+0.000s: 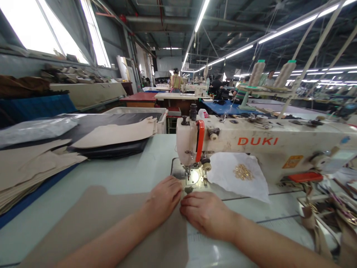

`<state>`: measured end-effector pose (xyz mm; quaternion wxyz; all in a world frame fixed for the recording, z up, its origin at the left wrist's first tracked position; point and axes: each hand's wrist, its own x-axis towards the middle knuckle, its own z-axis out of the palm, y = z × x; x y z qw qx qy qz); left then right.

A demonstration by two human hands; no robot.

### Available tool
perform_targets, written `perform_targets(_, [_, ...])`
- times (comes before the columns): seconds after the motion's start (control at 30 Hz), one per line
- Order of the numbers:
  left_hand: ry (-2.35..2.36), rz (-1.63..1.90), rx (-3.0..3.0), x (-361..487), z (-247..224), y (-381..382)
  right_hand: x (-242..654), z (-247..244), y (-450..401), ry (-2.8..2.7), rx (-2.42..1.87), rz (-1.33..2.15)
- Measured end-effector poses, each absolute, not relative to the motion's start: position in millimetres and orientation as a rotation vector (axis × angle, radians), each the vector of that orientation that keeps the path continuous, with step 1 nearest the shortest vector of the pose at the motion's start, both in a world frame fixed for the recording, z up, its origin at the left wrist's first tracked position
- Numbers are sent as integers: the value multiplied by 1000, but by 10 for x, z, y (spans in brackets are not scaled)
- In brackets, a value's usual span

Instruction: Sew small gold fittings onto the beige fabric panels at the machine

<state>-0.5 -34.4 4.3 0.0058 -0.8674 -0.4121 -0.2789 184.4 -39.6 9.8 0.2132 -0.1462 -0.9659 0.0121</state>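
Note:
A large grey-beige fabric panel (95, 212) lies across the table under my forearms, its right edge just in front of the sewing machine (223, 141). My left hand (166, 195) presses down on the panel near its upper right corner, fingers together and curled at the edge. Opposite it, my right hand (208, 214) is closed with its fingertips at that same edge. The fingertips of both hands nearly meet, and they hide the corner. Just beyond them are a small dark object (189, 190) and the lit needle plate (193, 176).
Gold-coloured metal pieces (242, 172) lie on a white sheet (223, 171) under the machine arm. Stacked beige panels (117, 133) are at left. A box of straps (329, 219) stands at right. Thread cones (256, 74) rise behind; people work farther back.

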Motion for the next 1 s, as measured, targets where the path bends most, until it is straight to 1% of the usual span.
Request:
perform_targets(0.37, [-1278,-873,-2725,-18,26,-335,1836,85,-392,-2648,-435,77])
perform_targets(0.57, [-1227,-872,-2758,-48,30,-363,1835,95,-388,-2602,-559,95])
perform_targets(1.0, [-1294,-855,-2808,-75,114,-490,1760,98,-389,-2633,-680,-54])
